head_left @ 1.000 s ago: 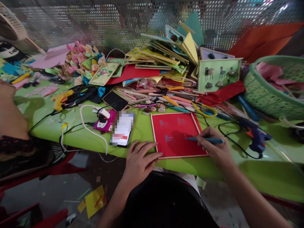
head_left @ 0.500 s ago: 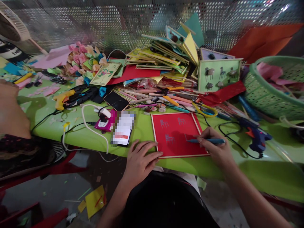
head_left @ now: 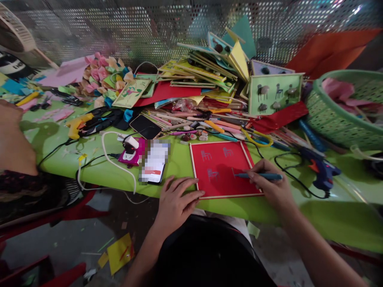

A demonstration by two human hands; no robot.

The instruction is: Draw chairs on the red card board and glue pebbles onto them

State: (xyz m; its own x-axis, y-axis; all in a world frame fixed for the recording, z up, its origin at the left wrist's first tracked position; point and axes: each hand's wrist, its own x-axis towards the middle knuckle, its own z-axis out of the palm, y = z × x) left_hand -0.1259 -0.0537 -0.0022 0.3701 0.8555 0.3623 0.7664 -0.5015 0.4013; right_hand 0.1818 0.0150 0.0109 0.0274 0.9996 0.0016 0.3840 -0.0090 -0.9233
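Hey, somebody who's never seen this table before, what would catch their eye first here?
Probably the bright red framed panel near the front of the green table, where the right hand holds a blue pen and the left hand rests fingers on its left edge. Next might come the jumbled pile of colorful framed cards behind it, then the green basket at far right.

Single head-worn view, forward and down over the green table (head_left: 179,159)
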